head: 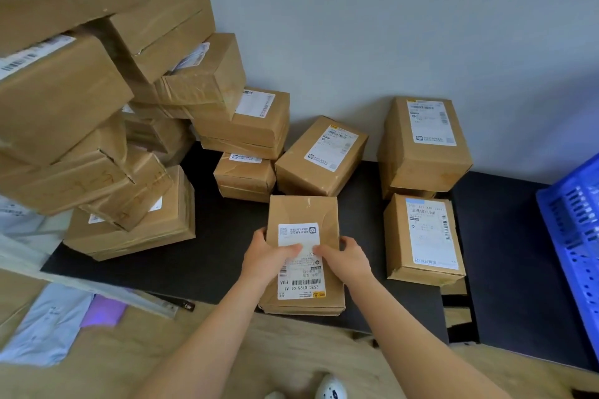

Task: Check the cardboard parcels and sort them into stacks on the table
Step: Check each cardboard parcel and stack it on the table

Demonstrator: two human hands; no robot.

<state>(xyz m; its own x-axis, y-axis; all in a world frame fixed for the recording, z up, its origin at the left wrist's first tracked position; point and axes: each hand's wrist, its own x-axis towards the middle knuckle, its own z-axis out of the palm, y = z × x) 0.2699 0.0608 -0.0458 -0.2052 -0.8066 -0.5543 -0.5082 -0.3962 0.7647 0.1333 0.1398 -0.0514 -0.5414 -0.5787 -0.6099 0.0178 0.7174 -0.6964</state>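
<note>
both hands (270, 256) (345, 257) grip the labelled parcel (303, 214) by its sides, thumbs on top

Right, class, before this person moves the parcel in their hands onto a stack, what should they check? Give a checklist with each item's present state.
1. Grip on both sides: the left hand and right hand hold the held parcel by its edges, thumbs on top: ok.
2. Label faces up: the label is up, though the thumbs cover its middle: ok.
3. Free space to set down: bare black table lies left of the parcel: ok.
4. Steadiness of the left pile: its boxes sit tilted: not ok.
5. Which stack this parcel belongs on: cannot tell.
</note>
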